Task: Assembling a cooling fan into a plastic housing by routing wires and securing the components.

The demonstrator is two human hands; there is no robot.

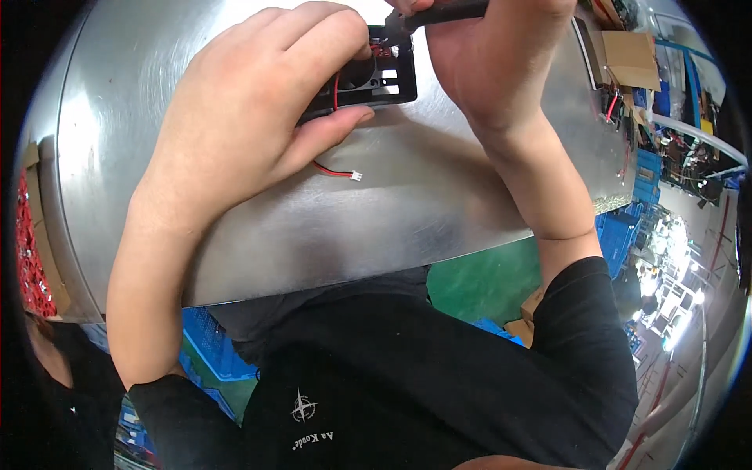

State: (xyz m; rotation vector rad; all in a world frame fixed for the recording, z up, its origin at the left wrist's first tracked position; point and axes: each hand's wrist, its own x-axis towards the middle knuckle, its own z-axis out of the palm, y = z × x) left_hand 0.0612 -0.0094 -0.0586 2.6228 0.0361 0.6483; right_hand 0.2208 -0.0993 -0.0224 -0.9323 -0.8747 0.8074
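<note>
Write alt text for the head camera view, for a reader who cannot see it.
A person's left hand holds a small black fan frame on a shiny metal table, while the right hand grips a dark tool at the frame's top edge. A red and black wire with a white plug trails onto the table.

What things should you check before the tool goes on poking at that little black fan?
1. Left hand grips the black fan frame: ok.
2. Frame rests on the metal table: ok.
3. Right hand holds the dark tool: ok.
4. Tool tip meets the frame's upper corner: cannot tell, blurred.
5. Red and black wire with white plug lies free, away from the tool: ok.
</note>
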